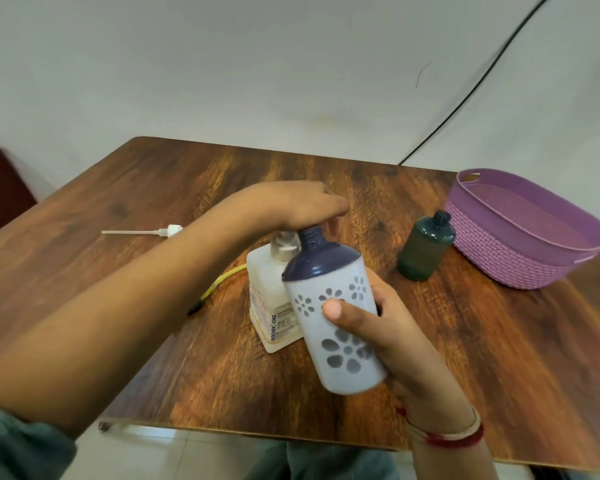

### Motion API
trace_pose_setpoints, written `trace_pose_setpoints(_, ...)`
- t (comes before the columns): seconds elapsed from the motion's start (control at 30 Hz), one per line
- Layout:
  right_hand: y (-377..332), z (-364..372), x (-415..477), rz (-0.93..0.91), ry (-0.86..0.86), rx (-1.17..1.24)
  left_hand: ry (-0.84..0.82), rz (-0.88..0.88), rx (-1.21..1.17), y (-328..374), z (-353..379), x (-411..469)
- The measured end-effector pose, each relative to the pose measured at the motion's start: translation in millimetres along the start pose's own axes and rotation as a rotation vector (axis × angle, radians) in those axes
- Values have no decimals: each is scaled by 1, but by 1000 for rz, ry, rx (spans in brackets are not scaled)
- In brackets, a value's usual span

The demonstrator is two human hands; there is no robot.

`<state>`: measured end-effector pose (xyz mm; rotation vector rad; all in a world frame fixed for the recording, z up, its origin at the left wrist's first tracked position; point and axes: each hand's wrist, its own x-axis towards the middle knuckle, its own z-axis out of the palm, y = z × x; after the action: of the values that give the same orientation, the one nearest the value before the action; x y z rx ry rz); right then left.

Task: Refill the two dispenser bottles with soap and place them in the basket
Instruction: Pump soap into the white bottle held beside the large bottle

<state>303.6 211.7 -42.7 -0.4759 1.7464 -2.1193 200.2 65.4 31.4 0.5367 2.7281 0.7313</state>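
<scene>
**Flowered bottle (336,327) tipped toward the soap pump**

At the far left of the wooden table (153,174), a loose white pump with its long tube (142,232) lies flat, well apart from the other things. A yellow cord (222,278) shows on the tabletop just beyond the left forearm.

The left hand (302,202) reaches across palm down, fingers straight, and rests on the pump head of the white soap bottle (267,306). That bottle stands upright near the middle of the table.

Just right of it, the flowered bottle is held off the table. It is tilted so that its open dark-blue neck sits close under the left hand, beside the pump head. The right hand (388,327) grips its pale lower body, thumb across the front and fingers curled behind. Red thread circles that wrist.

Further right, a dark green bottle (425,249) stands upright on the table, just beside the purple basket (534,237). The basket sits at the table's right edge.
</scene>
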Motion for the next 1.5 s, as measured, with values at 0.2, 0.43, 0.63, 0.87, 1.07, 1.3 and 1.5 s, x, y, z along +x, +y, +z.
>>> trace_pose_setpoints(0.2,-2,2,0,4,15,4,21,24,138,7,-9,-2)
trace_pose_setpoints(0.43,1,0,0,13,-11,8,-61,25,-83,1,-1,0)
trace_pose_setpoints(0.63,-4,2,3,-2,6,3,-127,38,100,8,-11,0)
trace_pose_setpoints(0.87,0,1,1,13,-7,0,-156,13,122,5,-3,1)
trace_pose_setpoints(1.07,-8,0,0,0,-9,-5,-153,49,156,10,-14,-1)
trace_pose_setpoints(1.3,-3,2,-2,24,5,-17,-106,17,47,4,-5,1)
trace_pose_setpoints(1.5,-11,0,0,30,-14,-41,-88,71,185,5,-11,-2)
